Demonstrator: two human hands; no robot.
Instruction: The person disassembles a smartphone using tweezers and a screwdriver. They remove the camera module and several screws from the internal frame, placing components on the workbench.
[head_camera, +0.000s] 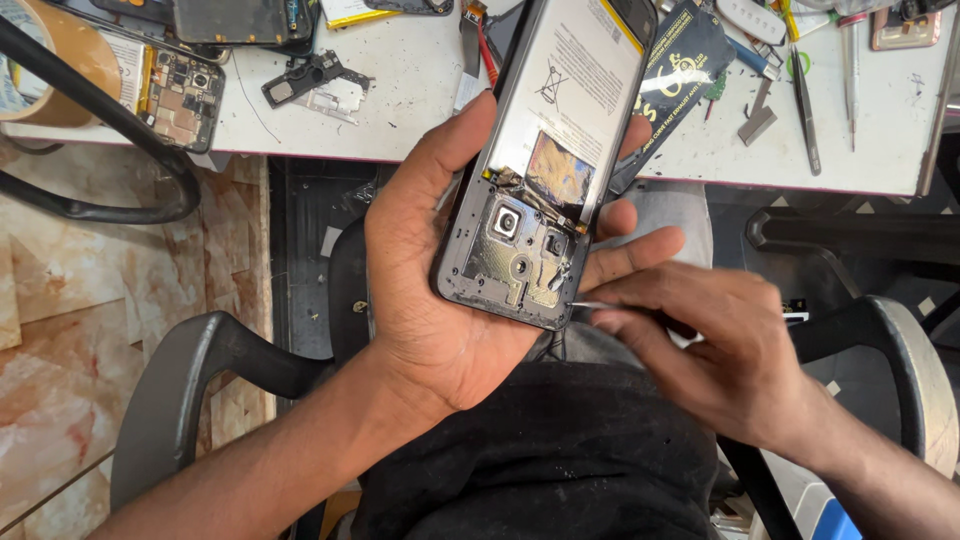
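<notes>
My left hand (435, 270) cradles an opened black phone (545, 160) from behind, back cover off, with a silver battery and a metal camera shield showing. The thumb lies along the phone's left edge and the fingertips wrap round its right side. My right hand (715, 350) pinches a thin metal tool (590, 306), and its tip touches the phone's lower right corner. Both hands hover above my lap, in front of the white workbench (400, 125).
The workbench holds a stripped phone board (183, 95), a small black bracket (305, 80), a tape roll (50, 50), tweezers (805, 100), a screwdriver (850, 70) and a dark packet (680, 60). Black chair armrests (200, 370) flank me. Tiled floor lies at left.
</notes>
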